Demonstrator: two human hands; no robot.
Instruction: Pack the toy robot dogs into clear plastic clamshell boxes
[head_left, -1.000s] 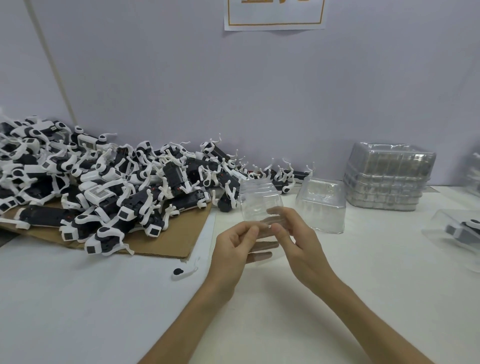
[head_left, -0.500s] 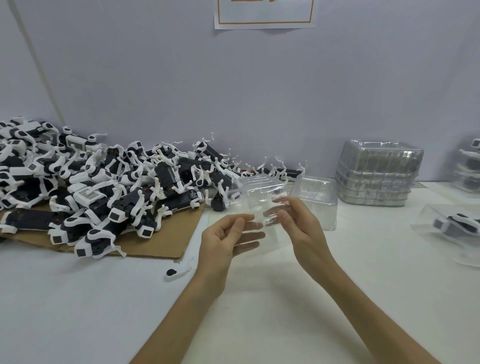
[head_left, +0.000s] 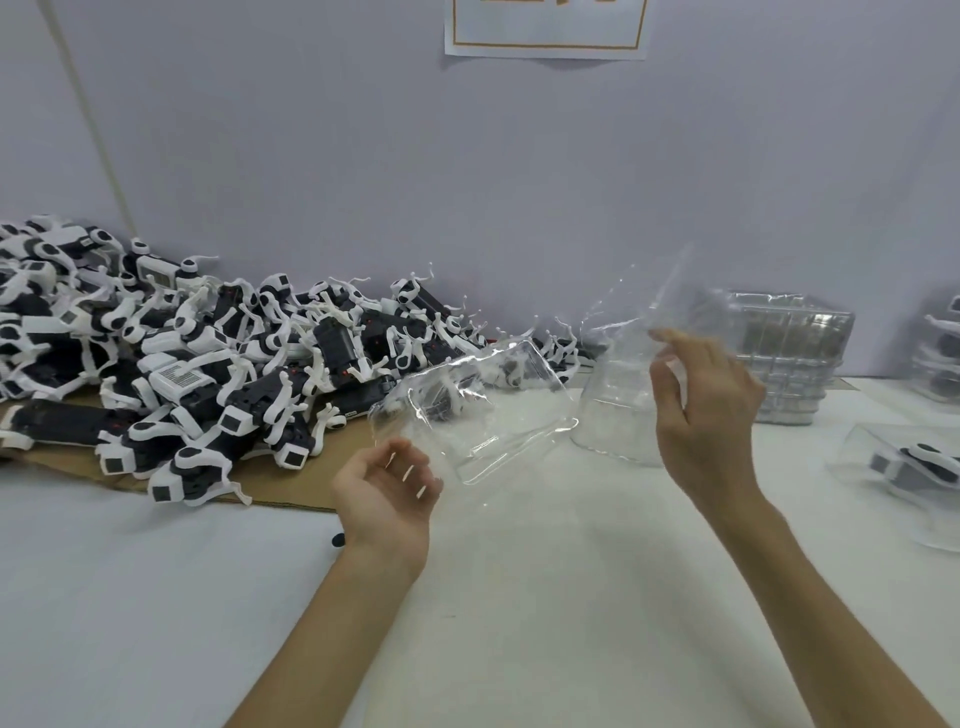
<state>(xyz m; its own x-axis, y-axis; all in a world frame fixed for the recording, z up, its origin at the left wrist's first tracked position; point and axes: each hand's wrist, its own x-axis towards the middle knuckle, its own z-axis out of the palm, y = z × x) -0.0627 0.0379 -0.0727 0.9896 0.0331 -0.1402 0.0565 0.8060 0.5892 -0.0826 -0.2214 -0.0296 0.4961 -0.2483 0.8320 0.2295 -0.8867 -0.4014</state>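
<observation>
One white table (head_left: 519, 623), lilac wall (head_left: 363, 156)

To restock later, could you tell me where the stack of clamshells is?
In the head view, the stack sits right of centre on the table by the wall, just behind the right hand, left of a boxed dog.

The left hand (head_left: 384, 493) lies palm-up with curled fingers; the right hand (head_left: 706, 410) is held higher, fingertips pinching.
</observation>
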